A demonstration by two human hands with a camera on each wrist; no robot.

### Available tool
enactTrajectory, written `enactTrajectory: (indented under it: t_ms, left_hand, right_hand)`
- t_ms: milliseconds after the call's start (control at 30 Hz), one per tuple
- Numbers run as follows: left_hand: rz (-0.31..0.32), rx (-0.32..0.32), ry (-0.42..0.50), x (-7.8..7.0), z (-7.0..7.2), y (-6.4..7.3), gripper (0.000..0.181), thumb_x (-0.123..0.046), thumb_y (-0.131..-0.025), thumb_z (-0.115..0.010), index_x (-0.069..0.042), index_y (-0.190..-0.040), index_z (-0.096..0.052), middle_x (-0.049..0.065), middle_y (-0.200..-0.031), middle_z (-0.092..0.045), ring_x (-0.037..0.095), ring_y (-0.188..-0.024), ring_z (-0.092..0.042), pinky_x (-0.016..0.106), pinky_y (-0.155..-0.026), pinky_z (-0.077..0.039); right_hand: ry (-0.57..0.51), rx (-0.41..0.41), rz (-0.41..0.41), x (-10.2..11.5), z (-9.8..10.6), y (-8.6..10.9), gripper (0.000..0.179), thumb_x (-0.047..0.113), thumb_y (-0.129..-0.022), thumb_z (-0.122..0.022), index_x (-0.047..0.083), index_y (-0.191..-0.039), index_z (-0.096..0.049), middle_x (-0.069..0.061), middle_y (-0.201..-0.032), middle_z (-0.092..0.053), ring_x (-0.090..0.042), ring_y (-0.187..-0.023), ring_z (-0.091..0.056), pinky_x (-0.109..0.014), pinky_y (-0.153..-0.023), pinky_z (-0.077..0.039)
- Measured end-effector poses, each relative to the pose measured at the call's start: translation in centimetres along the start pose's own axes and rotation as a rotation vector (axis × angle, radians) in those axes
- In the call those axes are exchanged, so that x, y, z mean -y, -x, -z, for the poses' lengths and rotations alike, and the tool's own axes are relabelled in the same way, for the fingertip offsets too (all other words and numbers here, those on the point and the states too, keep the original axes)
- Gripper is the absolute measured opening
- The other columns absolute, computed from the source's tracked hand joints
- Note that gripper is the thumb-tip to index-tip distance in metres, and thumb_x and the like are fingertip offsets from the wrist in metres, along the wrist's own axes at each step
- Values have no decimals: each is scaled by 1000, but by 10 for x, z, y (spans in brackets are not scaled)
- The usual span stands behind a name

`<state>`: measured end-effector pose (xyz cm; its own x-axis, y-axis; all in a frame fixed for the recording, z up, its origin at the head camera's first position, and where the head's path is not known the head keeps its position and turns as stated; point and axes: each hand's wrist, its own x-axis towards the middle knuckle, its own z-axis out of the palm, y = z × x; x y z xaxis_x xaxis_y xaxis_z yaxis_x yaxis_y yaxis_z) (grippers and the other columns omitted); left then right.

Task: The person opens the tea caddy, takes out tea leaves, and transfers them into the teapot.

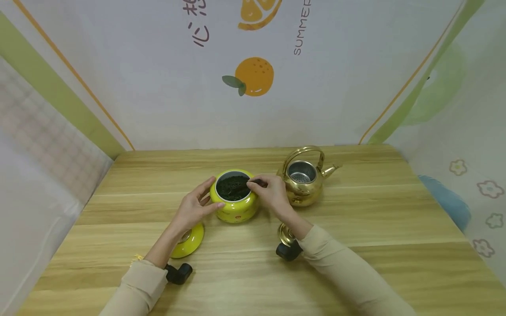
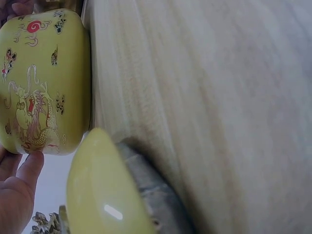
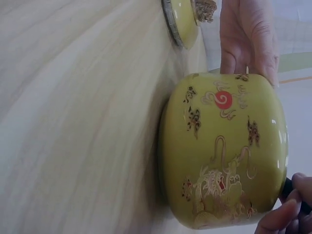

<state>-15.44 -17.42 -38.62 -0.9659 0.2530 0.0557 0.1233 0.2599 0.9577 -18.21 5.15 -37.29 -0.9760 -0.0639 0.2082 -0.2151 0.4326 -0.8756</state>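
A round yellow jar [image 1: 236, 213] with a dragon design stands on the table, its mouth filled with dark tea leaves [image 1: 229, 186]. My left hand [image 1: 191, 208] holds it from the left, thumb at the near rim and fingers along the far side. Between thumb and fingers, my right hand [image 1: 272, 193] pinches the dark handle of a scoop [image 1: 258, 181] at the jar's right rim. The scoop's other end lies among the leaves and blends into them. In the right wrist view the handle [image 3: 288, 186] shows beside the jar's mouth.
A gold teapot [image 1: 302, 193] stands right of the jar, uncovered, its perforated strainer showing and spout pointing right. The yellow jar lid [image 1: 192, 241] lies under my left forearm. A small gold lid [image 1: 285, 235] sits by my right wrist. White printed cloth [image 1: 178, 109] hangs behind the table.
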Motion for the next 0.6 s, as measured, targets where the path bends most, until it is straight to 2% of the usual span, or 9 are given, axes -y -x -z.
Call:
enactTrajectory:
  t_ms: [100,333,600]
  left_hand:
    - [0,0,4,0,-1,0,80,-8,-82,-72,-1,-147,-26,14,-154,-23,28,-141,-25,27,-108,-32]
    - [-4,3,3,0,-1,-1,80,-8,-82,-72,-1,-147,-25,14,-154,-23,29,-141,-25,27,-108,-32]
    - [-2,7,-13,-1,-1,0,80,-9,-83,-71,-1,-147,-25,15,-154,-23,29,-141,-24,30,-109,-32]
  right_hand:
    - [-55,-10,-40,-1,3,1,14,17,-83,-73,5,-89,-75,-8,-85,-72,-6,-68,-55,-15,-58,-45]
    - [-208,5,-83,-1,10,5,15,13,-84,-70,1,-93,-73,-9,-73,-66,-25,-57,-55,-17,-46,-42]
    - [-297,-17,-85,-2,20,12,15,10,-86,-68,-2,-94,-71,-7,-72,-62,-13,-55,-54,-19,-50,-50]
